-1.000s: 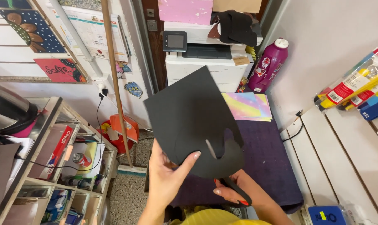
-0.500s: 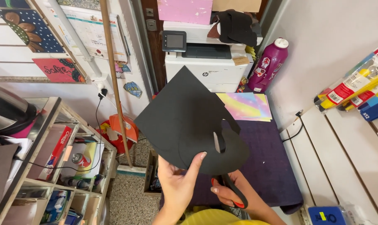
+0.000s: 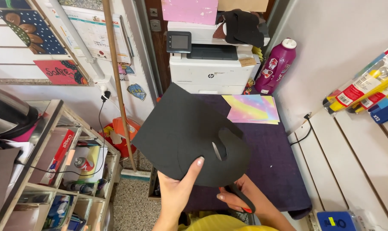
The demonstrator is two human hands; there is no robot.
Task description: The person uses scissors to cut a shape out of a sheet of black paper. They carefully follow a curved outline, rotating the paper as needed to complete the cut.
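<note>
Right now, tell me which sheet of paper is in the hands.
The black sheet, pinched by the left hand; the rainbow sheets lie untouched on the purple table.

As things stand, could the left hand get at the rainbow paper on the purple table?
Probably not freely: the left hand grips the black sheet, which hangs between it and the rainbow paper.

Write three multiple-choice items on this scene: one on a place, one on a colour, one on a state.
1. Where does the pink bottle stand?
A. right of the printer
B. on the floor
C. on the shelf unit

2. What colour is the sheet being cut?
A. white
B. black
C. yellow

3. What does the left hand do?
A. hangs free
B. pinches the sheet's lower edge
C. holds the scissors

Answers: 1 A, it stands beside the printer's right side; 2 B, it is plainly black; 3 B, the thumb lies on the sheet, while the right hand holds the scissors.
</note>
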